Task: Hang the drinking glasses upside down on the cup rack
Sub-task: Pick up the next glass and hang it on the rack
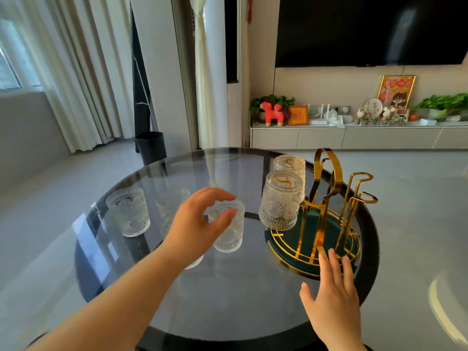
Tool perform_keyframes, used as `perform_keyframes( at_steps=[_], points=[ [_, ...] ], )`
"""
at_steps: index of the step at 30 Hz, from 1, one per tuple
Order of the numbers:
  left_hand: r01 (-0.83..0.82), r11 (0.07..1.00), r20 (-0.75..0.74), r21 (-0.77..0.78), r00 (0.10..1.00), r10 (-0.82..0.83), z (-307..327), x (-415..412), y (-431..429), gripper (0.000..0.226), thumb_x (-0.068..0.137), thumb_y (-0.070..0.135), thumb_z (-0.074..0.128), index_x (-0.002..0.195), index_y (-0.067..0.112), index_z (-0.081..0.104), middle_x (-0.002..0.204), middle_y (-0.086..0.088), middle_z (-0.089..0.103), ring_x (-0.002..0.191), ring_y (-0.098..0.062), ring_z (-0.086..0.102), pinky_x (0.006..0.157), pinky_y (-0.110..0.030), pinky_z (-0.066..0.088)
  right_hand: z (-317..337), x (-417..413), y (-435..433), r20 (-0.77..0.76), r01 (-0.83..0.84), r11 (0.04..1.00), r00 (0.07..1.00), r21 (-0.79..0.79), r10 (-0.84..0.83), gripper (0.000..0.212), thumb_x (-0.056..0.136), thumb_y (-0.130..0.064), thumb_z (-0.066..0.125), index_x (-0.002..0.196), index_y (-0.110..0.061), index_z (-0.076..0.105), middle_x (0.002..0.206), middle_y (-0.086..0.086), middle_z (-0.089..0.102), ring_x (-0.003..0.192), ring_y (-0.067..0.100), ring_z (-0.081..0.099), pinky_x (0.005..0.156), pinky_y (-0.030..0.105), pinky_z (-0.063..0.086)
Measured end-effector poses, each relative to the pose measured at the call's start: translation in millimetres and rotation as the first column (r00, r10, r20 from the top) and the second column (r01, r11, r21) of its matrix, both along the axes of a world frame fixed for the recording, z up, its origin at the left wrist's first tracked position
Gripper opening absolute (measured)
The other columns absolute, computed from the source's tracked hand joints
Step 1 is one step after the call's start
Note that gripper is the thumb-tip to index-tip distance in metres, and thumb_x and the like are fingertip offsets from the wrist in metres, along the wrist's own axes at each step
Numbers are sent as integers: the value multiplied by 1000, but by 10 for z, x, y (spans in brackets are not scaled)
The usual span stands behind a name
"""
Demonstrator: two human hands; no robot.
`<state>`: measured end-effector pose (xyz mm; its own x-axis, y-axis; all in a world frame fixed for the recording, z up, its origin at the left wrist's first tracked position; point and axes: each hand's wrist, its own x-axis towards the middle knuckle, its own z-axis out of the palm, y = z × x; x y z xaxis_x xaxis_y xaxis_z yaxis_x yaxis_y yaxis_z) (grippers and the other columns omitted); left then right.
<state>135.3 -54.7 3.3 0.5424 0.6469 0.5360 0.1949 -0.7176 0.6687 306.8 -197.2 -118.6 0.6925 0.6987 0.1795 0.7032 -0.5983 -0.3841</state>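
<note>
From where I stand, the left hand [200,224] covers most of one ribbed glass [195,262], so only its base shows under the wrist, and it also blocks the lower part of the glass behind it [174,198]. Whether the fingers actually touch the nearest glass [231,234] is lost in motion blur. The round glass table [228,312] runs off the bottom edge, and both forearms are cut off there too.
</note>
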Motion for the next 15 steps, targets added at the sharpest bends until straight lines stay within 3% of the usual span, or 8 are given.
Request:
perform_keyframes(
  at_steps=[3,5,8,12,15],
  points=[
    [-220,965,214,-142,945,246,-427,-393,-27,46,73,2,64,84,44,49,93,14,55,88,-11,56,74,-2,40,28,-18,0,-5,11,999,1000,-31,-12,71,88,-44,40,139,-21,-3,154,2,-2,141,24,-6,114,35,16],
    [-309,920,252,-241,895,367,-695,-548,-23,52,70,-1,66,92,41,45,97,5,52,91,-18,54,82,-13,43,48,-40,8,-7,19,999,1000,-37,-19,71,88,-43,41,139,-21,-3,154,2,-1,141,24,-6,114,36,17],
    [-353,841,160,-411,880,448,-997,-615,43,62,67,5,71,118,23,39,119,-7,47,102,-17,46,93,-34,39,75,-87,5,-20,27,999,999,-20,-27,70,88,-38,45,140,-18,3,154,4,3,141,25,-4,113,37,18],
    [-355,788,14,-503,908,418,-1158,-524,170,94,61,15,77,135,15,20,134,-12,40,116,-21,42,98,-36,34,97,-120,-2,-29,34,999,999,-13,-34,69,87,-34,49,139,-17,9,154,6,8,141,25,-1,113,40,20],
    [-422,773,-79,-474,895,440,-1170,-420,253,101,56,26,80,136,17,18,136,-11,44,122,-28,43,100,-40,35,100,-122,3,-40,37,999,999,-5,-37,69,86,-32,51,139,-16,11,153,6,10,141,26,0,112,42,21]
  ],
)
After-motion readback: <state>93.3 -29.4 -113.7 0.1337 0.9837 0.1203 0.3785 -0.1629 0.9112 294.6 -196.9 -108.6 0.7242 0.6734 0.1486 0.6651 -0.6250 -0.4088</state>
